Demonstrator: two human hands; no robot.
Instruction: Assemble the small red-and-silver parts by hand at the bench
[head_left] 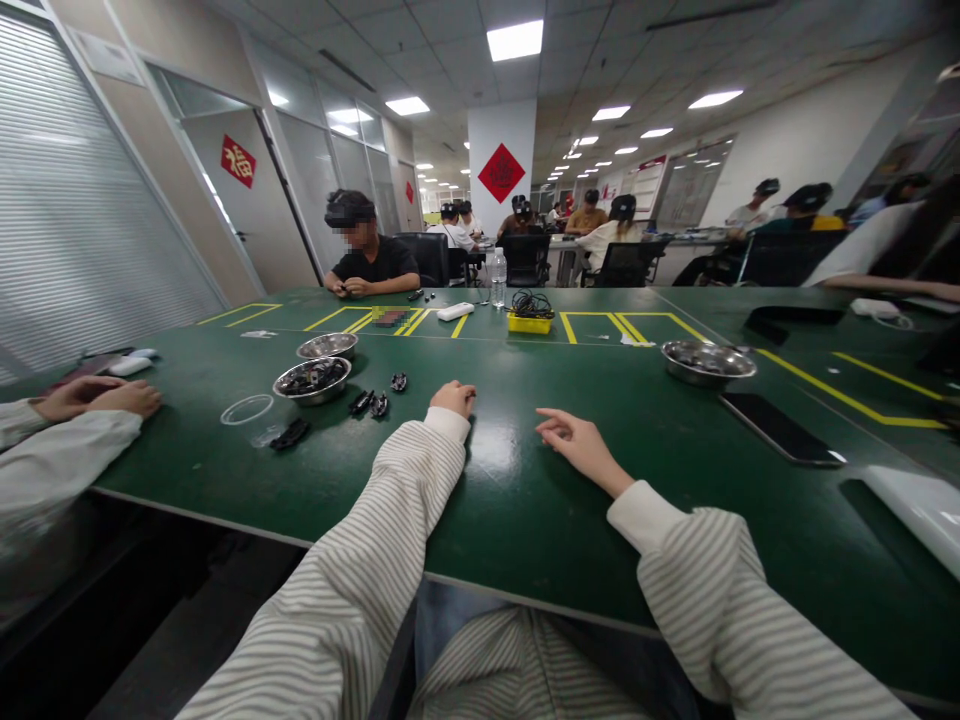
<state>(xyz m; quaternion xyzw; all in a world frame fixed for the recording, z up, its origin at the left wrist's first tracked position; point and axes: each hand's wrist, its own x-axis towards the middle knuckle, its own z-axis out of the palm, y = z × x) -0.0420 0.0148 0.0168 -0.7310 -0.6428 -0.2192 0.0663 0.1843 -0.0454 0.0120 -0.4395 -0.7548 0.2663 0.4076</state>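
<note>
My left hand [454,398] rests on the green table [510,540] with its fingers curled in, and no object shows in it. To the right, my right hand [574,442] is open and empty, its index finger stretched out and the other fingers loosely bent. Left of my left hand lie small black plastic pieces [379,405], one more black piece [399,382] and a longer black part [290,434]. Beyond them a metal bowl [279,392] holds dark parts, and a second metal bowl [327,346] stands behind it.
A metal bowl [709,372], a phone [780,428] and a white object [919,515] are on the right. Farther back are a yellow box [529,324] of black cables, a water bottle [499,280] and yellow tape lines. A person [371,262] sits opposite; another person's hands [124,397] are at left.
</note>
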